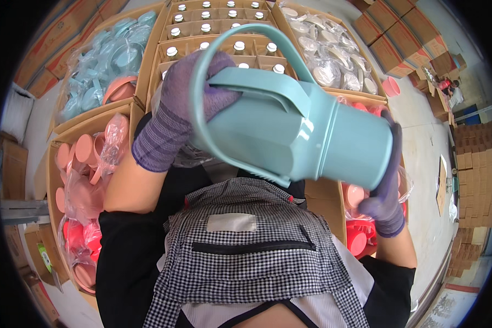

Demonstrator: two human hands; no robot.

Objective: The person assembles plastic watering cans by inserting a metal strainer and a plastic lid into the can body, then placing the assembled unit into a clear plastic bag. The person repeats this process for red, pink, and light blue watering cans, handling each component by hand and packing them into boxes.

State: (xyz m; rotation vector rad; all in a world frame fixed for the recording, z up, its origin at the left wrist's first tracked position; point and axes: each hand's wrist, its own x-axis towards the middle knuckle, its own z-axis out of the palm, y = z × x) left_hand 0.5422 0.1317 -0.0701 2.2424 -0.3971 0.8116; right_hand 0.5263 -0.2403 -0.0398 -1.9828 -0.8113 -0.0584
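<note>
A teal plastic jug (257,128), seemingly a thermos jug, lies sideways in the air before my chest. It has a side handle and a large loop handle that swings round its left end. My left hand (194,90), in a purple knitted glove, is closed around the side handle at the left. At the other end, my right hand (385,188), gloved alike and a little blurred, cups the narrower round end section (358,145). The fingers of my right hand lie partly behind the jug.
Open cartons surround me: teal parts (123,57) far left, white-capped bottles (239,46) in dividers ahead, whitish wrapped parts (328,49) far right. Pink and red parts (85,186) fill the near left carton; more red parts (358,240) lie right. Stacked cartons (478,175) stand beyond.
</note>
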